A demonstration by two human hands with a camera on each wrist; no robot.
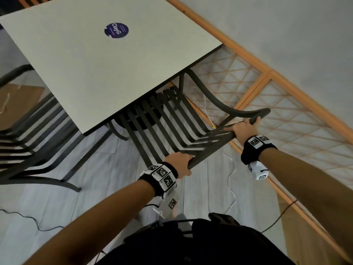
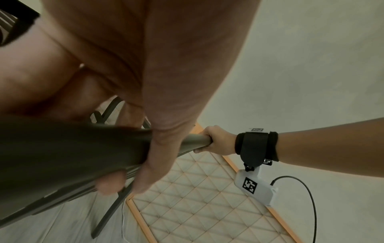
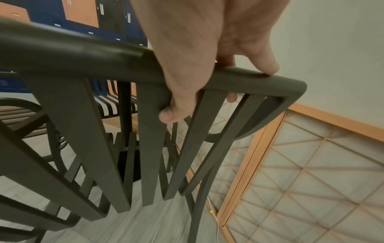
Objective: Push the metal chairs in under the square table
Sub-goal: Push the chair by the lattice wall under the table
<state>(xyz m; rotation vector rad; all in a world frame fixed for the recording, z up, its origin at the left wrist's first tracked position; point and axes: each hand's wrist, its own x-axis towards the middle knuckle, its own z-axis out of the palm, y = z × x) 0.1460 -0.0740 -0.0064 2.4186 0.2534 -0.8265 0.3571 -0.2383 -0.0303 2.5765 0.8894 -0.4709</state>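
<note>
A dark metal slatted chair (image 1: 172, 119) stands at the near right side of the square pale table (image 1: 86, 64), its seat partly under the tabletop. My left hand (image 1: 179, 163) grips the left end of the chair's top rail (image 1: 210, 148). My right hand (image 1: 242, 129) grips the rail's right end near the armrest (image 1: 229, 108). The left wrist view shows my left hand (image 2: 145, 131) curled round the rail (image 2: 62, 148), with my right hand (image 2: 214, 141) farther along. In the right wrist view my right hand (image 3: 197, 65) wraps the rail (image 3: 259, 78) above the back slats.
A second dark metal chair (image 1: 32, 142) stands at the table's left side. A wooden-framed lattice screen (image 1: 267, 104) and a pale wall run close along the right. Thin cables (image 1: 232, 188) lie on the grey plank floor. Stacked boxes (image 3: 83, 13) sit beyond the table.
</note>
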